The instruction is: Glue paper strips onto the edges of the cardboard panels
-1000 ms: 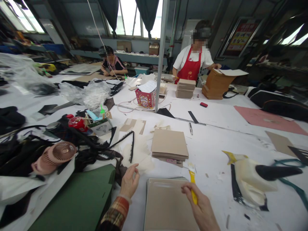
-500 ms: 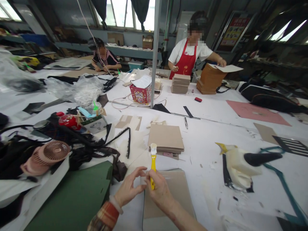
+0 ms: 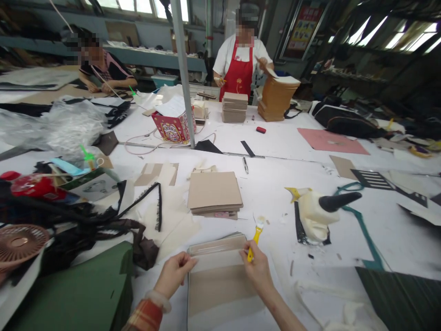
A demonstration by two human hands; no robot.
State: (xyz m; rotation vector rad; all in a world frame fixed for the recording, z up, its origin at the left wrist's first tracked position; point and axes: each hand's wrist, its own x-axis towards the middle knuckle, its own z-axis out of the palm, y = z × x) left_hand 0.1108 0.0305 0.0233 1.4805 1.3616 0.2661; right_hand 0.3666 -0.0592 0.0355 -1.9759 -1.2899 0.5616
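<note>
A stack of tan cardboard sheets (image 3: 220, 285) lies on the white table right in front of me. My left hand (image 3: 174, 273) pinches the top sheet at its left edge, fingers closed on it. My right hand (image 3: 257, 271) rests on the sheet's upper right part and grips a small yellow-handled brush (image 3: 255, 236), its pale bristles pointing away from me. A second pile of tan sheets (image 3: 214, 193) sits farther back on the table.
A green board (image 3: 79, 294) lies at my left, beside black straps and a pink fan (image 3: 19, 239). A white glue container with a black spout (image 3: 319, 211) stands at right. Two people work across the table, near a metal pole (image 3: 182, 69) and cardboard stacks (image 3: 275, 96).
The view has swung left and down. My right hand carried the brush from the sheet's right side across to its left edge, then back right. My left hand has closed on the sheet's left edge.
</note>
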